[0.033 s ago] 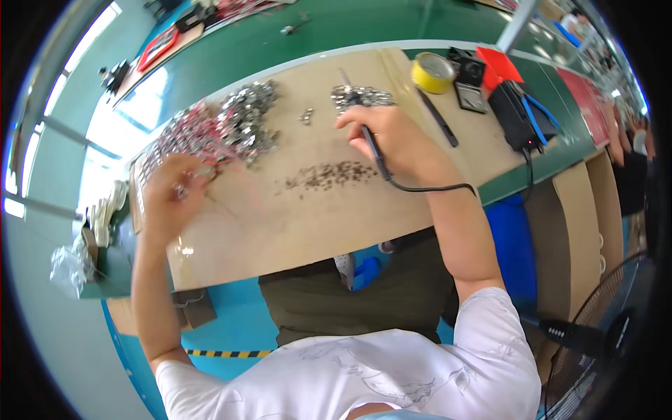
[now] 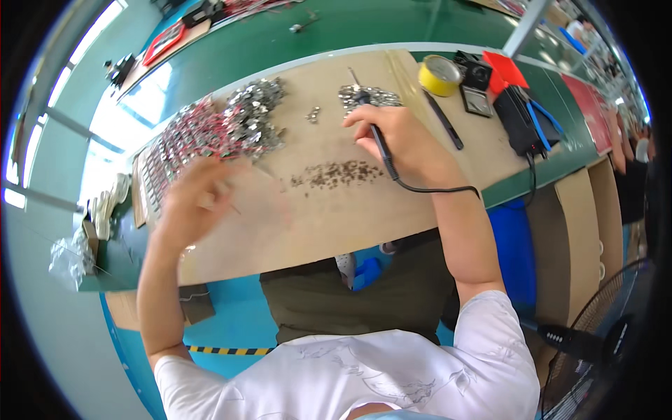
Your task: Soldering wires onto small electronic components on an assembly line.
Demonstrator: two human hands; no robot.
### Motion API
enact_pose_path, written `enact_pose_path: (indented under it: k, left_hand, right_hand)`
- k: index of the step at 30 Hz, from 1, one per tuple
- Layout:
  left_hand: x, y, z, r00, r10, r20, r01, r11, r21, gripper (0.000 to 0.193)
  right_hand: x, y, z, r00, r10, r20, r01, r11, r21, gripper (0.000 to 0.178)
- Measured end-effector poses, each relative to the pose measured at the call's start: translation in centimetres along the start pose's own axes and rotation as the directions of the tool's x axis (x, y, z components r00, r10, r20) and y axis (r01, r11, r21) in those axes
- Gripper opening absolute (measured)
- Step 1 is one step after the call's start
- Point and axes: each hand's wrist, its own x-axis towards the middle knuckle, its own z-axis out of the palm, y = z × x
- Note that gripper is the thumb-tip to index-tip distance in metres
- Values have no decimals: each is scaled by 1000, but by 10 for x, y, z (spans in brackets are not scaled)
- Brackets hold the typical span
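My right hand (image 2: 400,138) is closed round the black handle of a soldering iron (image 2: 380,143), its cord trailing over my wrist. The iron's tip points away from me, over a flat cluster of small silver metal parts (image 2: 385,96). Motion smears my left hand (image 2: 199,199), so its fingers and anything in them are unclear. It is above the near side of a large heap of silver parts with red wires (image 2: 199,133). Between the hands lies a scatter of small dark brown bits (image 2: 336,175). A few silver pieces (image 2: 313,114) sit beyond them.
Brown board (image 2: 336,238) covers the green table. At right are a yellow tape roll (image 2: 440,75), black tweezers-like tool (image 2: 444,120), red scoop-shaped tray (image 2: 505,70) and black box (image 2: 519,119) with blue-handled tool. A fan (image 2: 595,343) stands near right.
My left hand has shifted right and slightly nearer to me, away from the heap's left side. My right hand keeps its hold on the soldering iron, nearly unmoved.
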Motion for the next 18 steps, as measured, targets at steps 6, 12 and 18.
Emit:
enact_pose_path:
  k: [6, 12, 18]
  left_hand:
    - [-5, 37, 49, 926, 247, 285, -285, 953, 102, 31]
    - [16, 44, 39, 958, 219, 185, -236, 969, 74, 29]
    - [67, 39, 51, 987, -154, 42, 159, 944, -288, 21]
  right_hand:
    - [3, -16, 12, 1000, -7, 18, 5, 996, 85, 31]
    - [3, -16, 15, 988, -29, 150, 20, 998, 59, 33]
    - [1, -21, 13, 988, -43, 151, 40, 999, 25, 33]
